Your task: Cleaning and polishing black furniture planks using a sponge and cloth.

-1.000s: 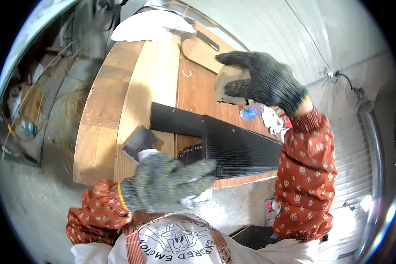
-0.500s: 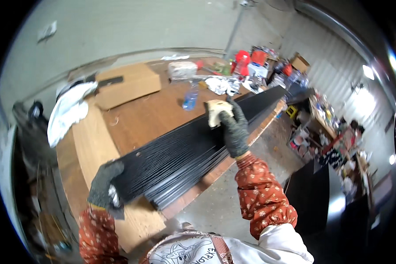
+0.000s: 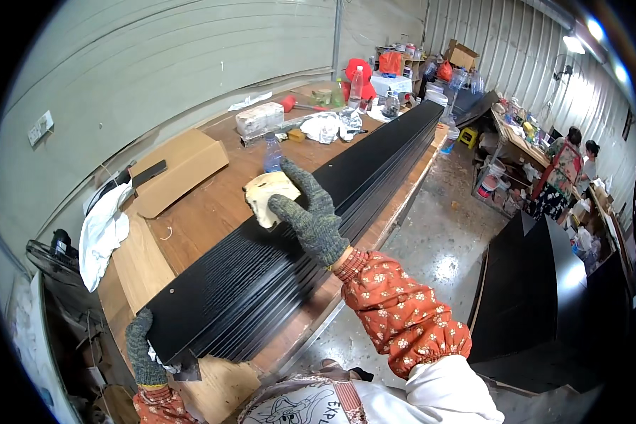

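Table (image 3: 198, 215) with a brown top extends diagonally from lower left to upper right. Boards (image 3: 258, 265), long and black, lie stacked along its near side, their long edges stepped toward the person. Panels (image 3: 519, 290), also black, occupy the lower right, apart from the table. Box (image 3: 184, 173), of brown cardboard, rests on the far left part of the table. Cloth (image 3: 106, 233), white, drapes at the left end. The two hands are well apart. The right hand (image 3: 316, 219), gloved in dark knit, is above the boards with thumb and fingers clamped on a cream pad (image 3: 265, 193); whether the pad contacts the top board cannot be determined. The left hand (image 3: 145, 353), gloved alike, curls at the left end corner of the boards, with something whitish beside its fingers; whether it grips cannot be determined. Bottle (image 3: 272, 153), bluish and clear, is just beyond the pad.
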A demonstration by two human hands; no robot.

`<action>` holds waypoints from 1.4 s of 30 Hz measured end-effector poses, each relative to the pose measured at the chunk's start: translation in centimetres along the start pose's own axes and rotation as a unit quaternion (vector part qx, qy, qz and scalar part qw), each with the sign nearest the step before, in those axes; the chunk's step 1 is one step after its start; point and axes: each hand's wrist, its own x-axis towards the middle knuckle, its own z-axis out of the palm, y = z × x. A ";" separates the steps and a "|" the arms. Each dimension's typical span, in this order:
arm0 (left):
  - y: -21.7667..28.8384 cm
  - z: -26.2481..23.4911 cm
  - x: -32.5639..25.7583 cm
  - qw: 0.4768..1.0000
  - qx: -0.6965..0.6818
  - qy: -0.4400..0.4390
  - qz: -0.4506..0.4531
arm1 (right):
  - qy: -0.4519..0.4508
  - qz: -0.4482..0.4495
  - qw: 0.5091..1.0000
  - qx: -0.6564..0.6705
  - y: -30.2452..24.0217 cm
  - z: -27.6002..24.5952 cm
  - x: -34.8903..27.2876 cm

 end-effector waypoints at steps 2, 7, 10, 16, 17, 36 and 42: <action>-0.4 -1.3 0.5 0.999 0.024 0.017 0.035 | -0.009 0.004 0.999 0.038 0.1 0.1 0.0; 0.8 -2.4 -0.7 0.992 0.089 -0.072 0.061 | -0.034 0.011 0.999 0.017 -0.9 0.8 -0.7; 1.3 -1.5 -2.7 0.995 0.086 -0.036 0.023 | -0.050 0.010 0.997 0.055 -0.8 0.9 -1.0; 2.2 2.1 -2.3 0.982 0.101 -0.126 0.100 | -0.028 0.002 0.986 0.165 -0.1 0.0 -0.5; 3.0 1.4 -2.0 0.976 0.129 -0.135 0.112 | -0.031 0.003 0.974 0.224 -0.4 0.5 -0.3; 3.9 -0.2 -3.4 0.872 0.375 -0.117 0.292 | -0.185 -0.451 0.826 -0.284 -9.4 10.8 -5.8; 0.4 -2.9 0.2 0.903 0.235 -0.149 0.328 | -0.284 -0.492 0.777 -0.272 -11.4 18.1 -9.2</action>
